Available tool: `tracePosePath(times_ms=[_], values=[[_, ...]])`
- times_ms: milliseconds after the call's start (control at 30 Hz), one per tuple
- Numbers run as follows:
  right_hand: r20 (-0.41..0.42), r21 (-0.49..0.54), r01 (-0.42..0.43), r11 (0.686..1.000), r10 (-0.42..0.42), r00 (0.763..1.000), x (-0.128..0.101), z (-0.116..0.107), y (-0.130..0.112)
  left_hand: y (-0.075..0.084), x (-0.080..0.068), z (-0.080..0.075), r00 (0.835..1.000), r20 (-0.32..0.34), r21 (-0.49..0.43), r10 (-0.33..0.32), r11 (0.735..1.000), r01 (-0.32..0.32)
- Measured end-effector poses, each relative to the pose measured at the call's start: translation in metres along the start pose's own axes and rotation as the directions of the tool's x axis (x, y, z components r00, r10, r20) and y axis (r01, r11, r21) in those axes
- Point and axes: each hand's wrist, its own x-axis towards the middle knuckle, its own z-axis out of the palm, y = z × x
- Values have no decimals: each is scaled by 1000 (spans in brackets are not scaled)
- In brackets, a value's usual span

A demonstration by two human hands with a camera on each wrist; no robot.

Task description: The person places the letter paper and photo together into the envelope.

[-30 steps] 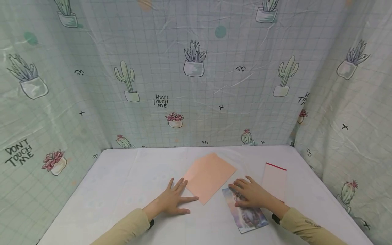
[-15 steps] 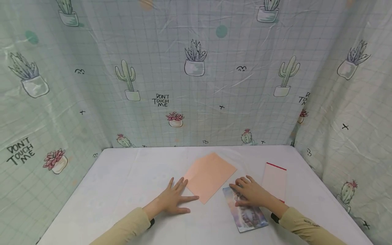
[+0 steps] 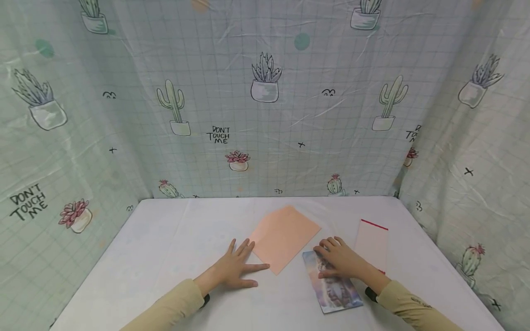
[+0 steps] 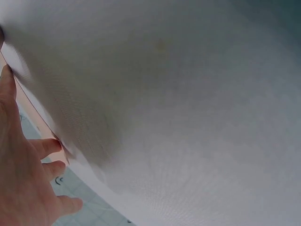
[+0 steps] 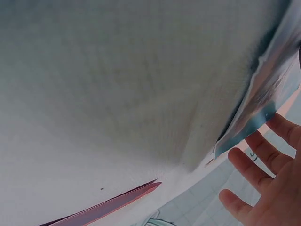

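Note:
A peach, envelope-like piece of paper [image 3: 285,239] lies flat in the middle of the table in the head view. My left hand [image 3: 236,267] rests beside it with fingers spread, fingertips right at its left edge and near corner. To the right lies a glossy picture card [image 3: 337,296] in blue and purple tones, set at a slant. Over its upper part rests my right hand [image 3: 337,259], hiding some of the picture. In the right wrist view, the fingers [image 5: 251,169] are loosely bent and spread, with tips along the card's far edge [image 5: 249,127]; the thumb lies on the card.
A pale sheet with red ends [image 3: 372,243] lies to the right, partly behind my right wrist. The white table [image 3: 174,239] reaches back to a cactus-print curtain [image 3: 265,138], which also closes off both sides.
The picture card has turned slightly under my right hand, which has shifted a touch to the right. My left hand stays in place by the peach paper.

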Motion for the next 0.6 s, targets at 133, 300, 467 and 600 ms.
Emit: tracePosePath(times_ms=[133,300,467,600], values=[[-28,10,8,1000,-7,1000,1,0,1,-1,1,1,1000,-10,-9,5,1000,-5],[-78,47,31,998,-27,997,3,-3,3,-1,1,2,1000,-25,-6,10,1000,-10],[-54,95,21,995,-16,998,7,-9,3,0,0,1,1000,-27,-10,15,1000,-15],[-77,86,39,996,-32,996,9,-13,5,0,0,-1,1000,-10,-10,7,1000,-7]])
